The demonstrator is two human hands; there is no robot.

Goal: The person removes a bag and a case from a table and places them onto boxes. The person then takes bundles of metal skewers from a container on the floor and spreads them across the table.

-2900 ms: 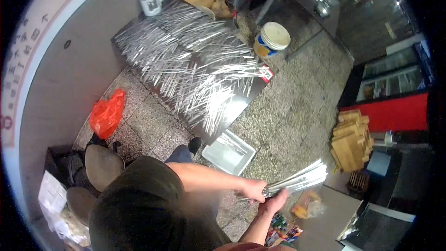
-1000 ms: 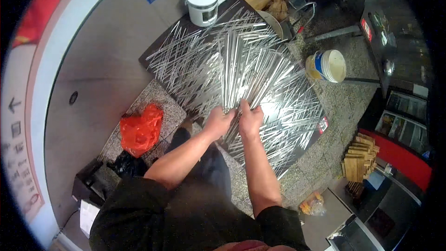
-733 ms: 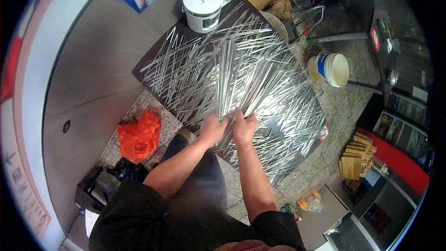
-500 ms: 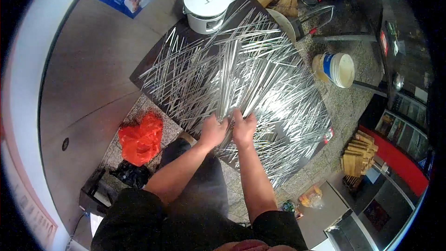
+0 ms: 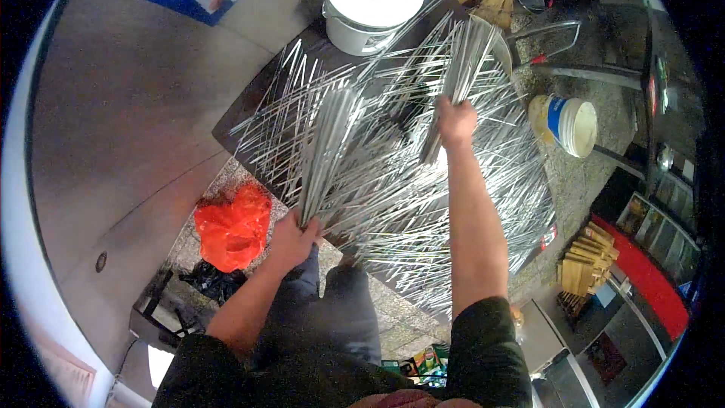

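Loose thin silvery metal rods [image 5: 423, 234], like skewers, lie criss-cross in a thick layer over a dark tabletop [image 5: 240, 119]. At the near edge, my left hand [image 5: 294, 243] is closed round the lower end of a rod bundle [image 5: 329, 132], whose far ends fan out and point away from me. My right hand [image 5: 458, 124] reaches across toward the far right side. It grips a second rod bundle [image 5: 470, 57] around its lower part, with a short length sticking out below the fist. The two bundles are well apart, both above the scattered rods.
A white lidded pot [image 5: 374, 0] stands on the far corner. Beyond the table's right side are a bucket [image 5: 570, 125] with a blue band, a straw broom [image 5: 497, 6] and stacked wooden pieces [image 5: 587, 263]. Left of my legs lies a red plastic bag [image 5: 236, 227].
My hands were close together with the bundles nearly touching; now they are apart. The right one has moved far and right with its bundle, the left one nearer and left with its own.
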